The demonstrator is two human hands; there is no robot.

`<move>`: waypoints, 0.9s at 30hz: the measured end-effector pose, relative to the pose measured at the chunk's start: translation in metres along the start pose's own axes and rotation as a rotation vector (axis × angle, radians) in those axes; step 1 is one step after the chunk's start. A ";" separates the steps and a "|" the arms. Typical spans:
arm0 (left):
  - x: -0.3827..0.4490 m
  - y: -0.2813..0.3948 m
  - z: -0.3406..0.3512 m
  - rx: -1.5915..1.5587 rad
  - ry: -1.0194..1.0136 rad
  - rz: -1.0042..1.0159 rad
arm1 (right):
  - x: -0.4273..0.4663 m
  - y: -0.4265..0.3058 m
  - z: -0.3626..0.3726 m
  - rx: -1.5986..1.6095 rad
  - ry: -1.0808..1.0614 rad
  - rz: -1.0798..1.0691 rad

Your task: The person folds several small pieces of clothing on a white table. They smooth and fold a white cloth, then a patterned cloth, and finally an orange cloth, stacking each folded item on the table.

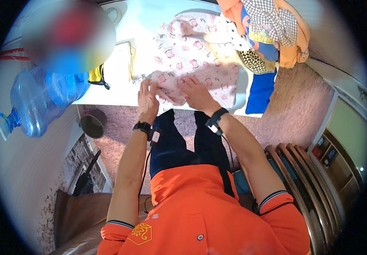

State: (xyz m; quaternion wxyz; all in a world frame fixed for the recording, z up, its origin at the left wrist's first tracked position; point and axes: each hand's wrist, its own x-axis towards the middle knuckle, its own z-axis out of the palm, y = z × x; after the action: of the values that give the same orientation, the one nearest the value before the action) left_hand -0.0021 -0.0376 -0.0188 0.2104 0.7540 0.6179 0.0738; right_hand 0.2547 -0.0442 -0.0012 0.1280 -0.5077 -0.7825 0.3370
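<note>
A pale pink child's garment (199, 65), printed with small pink cartoon figures, lies spread on a white table (122, 98). At its near left edge, my left hand (148, 98) has its fingers bent over a bunched part of the cloth. My right hand (197, 95) rests on the garment's near part, palm down, with its fingers slightly spread. Between my hands the fabric is wrinkled, and a corner hangs at the table's near edge. The undersides of both hands are hidden.
At the right rises a pile of mixed clothes (272, 32), beside a folded blue cloth (260, 94). Folded white cloth (118, 63) lies left. A large blue water bottle (40, 98) lies at the left; a dark bin (92, 124) stands below. A wooden slatted chair (301, 178) is lower right.
</note>
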 end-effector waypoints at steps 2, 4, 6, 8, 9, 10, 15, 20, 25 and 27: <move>-0.006 -0.001 0.000 -0.029 -0.020 -0.058 | 0.002 -0.008 0.012 0.031 0.005 0.077; -0.012 -0.004 -0.003 0.019 -0.070 -0.109 | 0.001 -0.012 0.019 0.026 0.000 0.123; -0.018 -0.008 -0.004 0.097 -0.087 -0.134 | -0.006 -0.018 0.021 0.002 -0.009 0.142; -0.019 -0.018 -0.006 0.202 -0.203 -0.172 | -0.010 -0.018 0.029 -0.038 -0.047 0.154; -0.017 -0.019 -0.010 0.256 -0.260 -0.191 | -0.009 -0.022 0.028 -0.057 -0.065 0.160; -0.017 -0.018 -0.014 0.317 -0.260 -0.184 | -0.008 -0.026 0.027 -0.063 -0.082 0.184; 0.000 -0.004 -0.046 0.328 -0.413 -0.067 | 0.000 -0.041 0.026 -0.003 -0.063 0.169; 0.041 0.047 -0.099 -0.096 -0.576 -0.048 | 0.013 -0.042 0.034 0.444 -0.070 0.255; 0.089 0.055 -0.107 -0.611 -0.392 -0.033 | 0.018 -0.025 0.020 0.575 0.164 0.467; 0.095 0.050 -0.092 -0.922 -0.300 -0.371 | 0.021 -0.011 0.014 0.626 0.226 0.552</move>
State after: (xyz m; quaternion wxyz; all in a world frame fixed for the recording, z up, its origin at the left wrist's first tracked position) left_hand 0.0299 0.0672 0.0706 0.6166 0.4631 0.6073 0.1911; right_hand 0.2296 -0.0345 -0.0070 0.2659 -0.6684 -0.4583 0.5220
